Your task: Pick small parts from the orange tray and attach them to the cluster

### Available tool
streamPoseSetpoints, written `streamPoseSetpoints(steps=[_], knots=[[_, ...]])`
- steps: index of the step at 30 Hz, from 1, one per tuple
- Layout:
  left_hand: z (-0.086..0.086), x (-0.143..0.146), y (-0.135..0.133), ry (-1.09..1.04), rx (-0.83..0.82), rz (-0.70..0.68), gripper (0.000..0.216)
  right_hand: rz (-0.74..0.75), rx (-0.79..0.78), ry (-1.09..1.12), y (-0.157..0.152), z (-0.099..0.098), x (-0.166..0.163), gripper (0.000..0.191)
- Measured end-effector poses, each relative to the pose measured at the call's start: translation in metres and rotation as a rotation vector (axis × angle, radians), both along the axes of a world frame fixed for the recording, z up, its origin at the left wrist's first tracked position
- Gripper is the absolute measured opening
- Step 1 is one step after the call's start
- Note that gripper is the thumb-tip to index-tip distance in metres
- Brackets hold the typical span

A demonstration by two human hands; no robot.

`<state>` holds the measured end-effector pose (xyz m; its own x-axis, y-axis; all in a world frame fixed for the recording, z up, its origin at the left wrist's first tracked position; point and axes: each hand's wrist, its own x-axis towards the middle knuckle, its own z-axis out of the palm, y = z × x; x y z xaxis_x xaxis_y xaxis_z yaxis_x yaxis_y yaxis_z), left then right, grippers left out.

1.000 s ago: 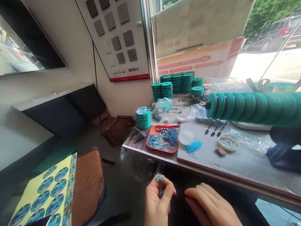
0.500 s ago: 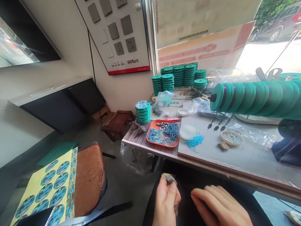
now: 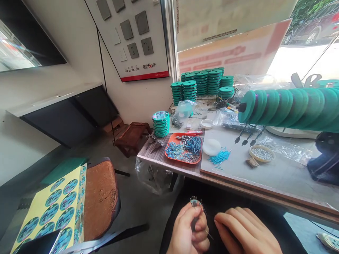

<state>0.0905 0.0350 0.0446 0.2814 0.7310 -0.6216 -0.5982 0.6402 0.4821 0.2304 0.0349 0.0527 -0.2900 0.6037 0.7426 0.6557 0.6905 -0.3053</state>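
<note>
In my left hand point(image 3: 186, 229) a small bundle of thin wire-like pieces point(image 3: 195, 203) is pinched between thumb and bent fingers, its tips fanning out at the top. A few fine strands trail from that hand on its right side. My right hand point(image 3: 245, 229) hovers just to the right, back upward, with thumb and fingers brought together. Whatever it may hold is hidden or too thin to make out. Both hands are over my lap, below the table's front edge.
On the table point(image 3: 182, 171) are an orange tray point(image 3: 182, 162) of small metal parts, light-blue thin sticks point(image 3: 219, 157), a white round lid point(image 3: 211, 147) and a dish of grey pellets point(image 3: 262, 154). Green spools point(image 3: 291, 107) line a rod at right. A brown chair point(image 3: 102, 194) bears a sticker sheet.
My left hand has turned and shifted slightly, so more of the bundle's tips and trailing strands show. The right hand has barely moved. The camera view has shifted a little.
</note>
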Motion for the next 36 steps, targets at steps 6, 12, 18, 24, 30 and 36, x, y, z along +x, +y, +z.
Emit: streamPoseSetpoints(steps=[6,12,18,24,30,36], knots=[[-0.002,-0.001,0.001,-0.078,-0.022,-0.004,0.040,-0.006,-0.013,0.008,0.000,-0.004,-0.001,0.018],[-0.003,-0.001,0.002,-0.083,-0.026,-0.028,0.040,0.003,-0.038,0.006,-0.002,-0.006,-0.002,0.017],[-0.003,0.000,-0.004,-0.056,0.040,-0.080,0.034,-0.029,-0.002,0.009,0.000,-0.009,-0.002,0.016],[0.000,0.003,-0.012,0.187,0.200,-0.087,0.028,-0.120,0.048,0.099,0.003,-0.024,-0.011,0.016],[-0.013,0.005,-0.015,0.332,0.252,-0.012,0.036,-0.132,0.047,0.120,0.001,-0.027,-0.011,0.018],[-0.017,0.005,-0.012,0.438,0.332,0.126,0.031,-0.121,0.037,0.127,-0.002,-0.028,-0.010,0.017]])
